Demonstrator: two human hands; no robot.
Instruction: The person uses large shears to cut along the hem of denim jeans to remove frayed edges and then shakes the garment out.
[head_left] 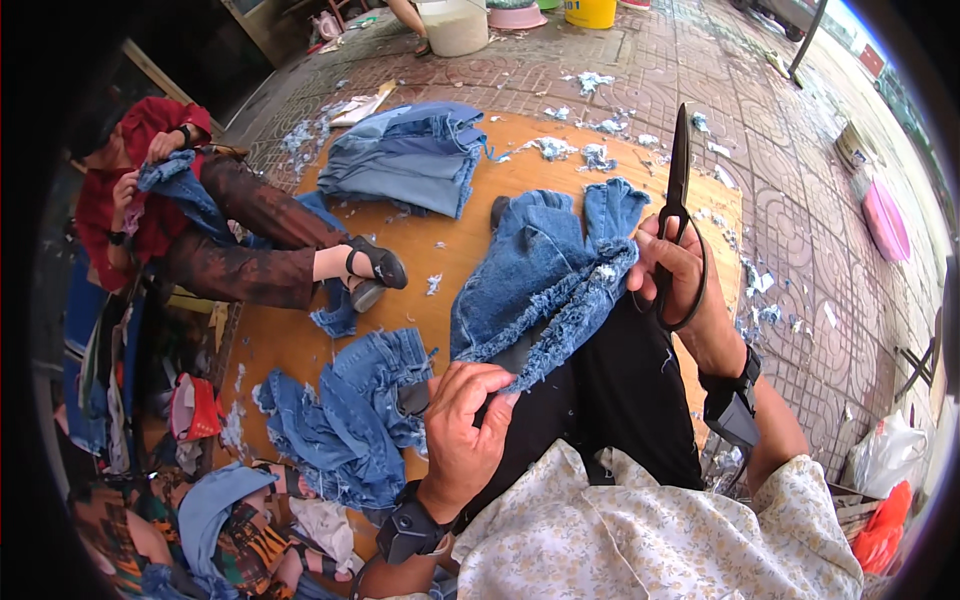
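Observation:
Blue denim jeans [540, 270] with a frayed, fringed slit lie stretched over my black-clad lap. My left hand [465, 415] pinches the lower frayed end between thumb and fingers. My right hand [670, 270] is closed around black scissors [680, 160], blades pointing up, and also grips the upper edge of the same jeans. A folded stack of blue denim [395, 160] sits farther back on the wooden board [265, 335]. More ripped jeans [350, 420] lie to the left of my legs.
A co-worker in red [110, 200] sits at left, holding denim. Another person's legs and denim [220, 520] appear at lower left. Fabric scraps [590, 80] litter the paving around the board's edge. Buckets [450, 25] stand at the back; a pink basin [885, 215] and plastic bags [880, 450] are at right.

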